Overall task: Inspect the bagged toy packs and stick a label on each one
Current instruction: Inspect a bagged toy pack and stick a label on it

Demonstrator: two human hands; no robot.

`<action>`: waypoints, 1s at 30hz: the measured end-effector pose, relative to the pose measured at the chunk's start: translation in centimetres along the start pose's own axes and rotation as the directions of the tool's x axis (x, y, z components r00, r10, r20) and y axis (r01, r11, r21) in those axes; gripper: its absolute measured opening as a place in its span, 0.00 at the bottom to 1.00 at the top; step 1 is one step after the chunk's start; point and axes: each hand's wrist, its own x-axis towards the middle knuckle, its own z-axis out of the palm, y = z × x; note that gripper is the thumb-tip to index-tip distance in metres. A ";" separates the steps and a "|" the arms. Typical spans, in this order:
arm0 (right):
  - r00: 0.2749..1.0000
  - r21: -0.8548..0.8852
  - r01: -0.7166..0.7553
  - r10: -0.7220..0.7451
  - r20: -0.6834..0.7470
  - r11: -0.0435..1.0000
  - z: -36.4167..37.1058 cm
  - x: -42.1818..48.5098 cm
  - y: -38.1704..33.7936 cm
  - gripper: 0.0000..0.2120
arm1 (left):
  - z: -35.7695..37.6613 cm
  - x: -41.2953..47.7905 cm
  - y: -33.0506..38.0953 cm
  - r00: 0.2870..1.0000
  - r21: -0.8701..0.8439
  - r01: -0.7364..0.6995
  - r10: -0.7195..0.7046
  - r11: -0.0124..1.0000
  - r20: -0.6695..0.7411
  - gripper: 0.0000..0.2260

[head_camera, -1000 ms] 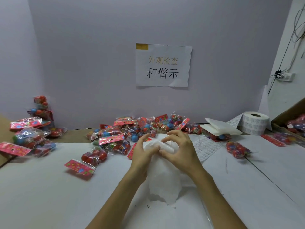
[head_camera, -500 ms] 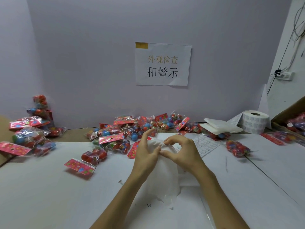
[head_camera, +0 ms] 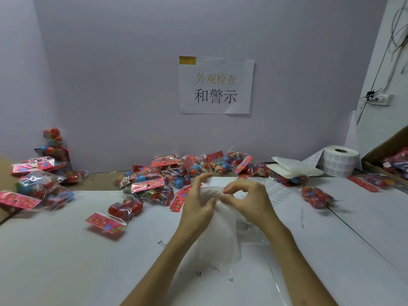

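At the far left of the white table (head_camera: 66,261), a pile of clear plastic toy packs with pink header cards (head_camera: 37,186) sits in the corner by the lilac wall, each bag filled with red and blue balls. Nearer the middle, one clear pack of red balls with a pink card (head_camera: 117,215) lies by itself on the table. Behind it a loose heap of the same bagged packs (head_camera: 176,171) stretches along the wall under a white paper sign with printed characters (head_camera: 216,85). In front of that heap the left hand (head_camera: 196,204) pinches the top of a thin white crumpled sheet (head_camera: 218,239) with its thumb, its forefinger stretched upward; the sheet hangs down between the forearms. The right hand (head_camera: 245,197), close beside the left, grips the same top edge with thumb and forefinger curled into a ring. Just beyond it lies a flat white sheet of small labels (head_camera: 278,191). Further right come a stack of white folded pads (head_camera: 293,168) resting on some packs, a lone bag of red balls (head_camera: 315,196), a white roll of labels (head_camera: 340,160), and a brown cardboard box (head_camera: 393,146) holding more packs at the right edge.
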 end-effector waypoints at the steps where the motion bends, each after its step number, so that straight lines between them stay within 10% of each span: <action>1: 1.000 0.002 -0.006 0.006 0.003 1.000 0.0 0.0 0.0 0.04 | 0.0 0.0 0.0 1.000 0.008 0.000 0.000 1.000 0.003 0.30; 16: 0.998 0.007 -0.056 0.056 -0.012 0.998 -0.2 0.0 -0.2 0.04 | 0.2 -0.2 0.2 0.999 0.025 0.009 -0.010 1.000 0.046 0.30; 30: 0.908 0.118 -0.123 0.160 -0.387 0.985 -1.5 0.5 -0.3 0.09 | -0.8 0.0 1.1 0.962 -0.327 0.249 -0.273 0.912 -0.027 0.23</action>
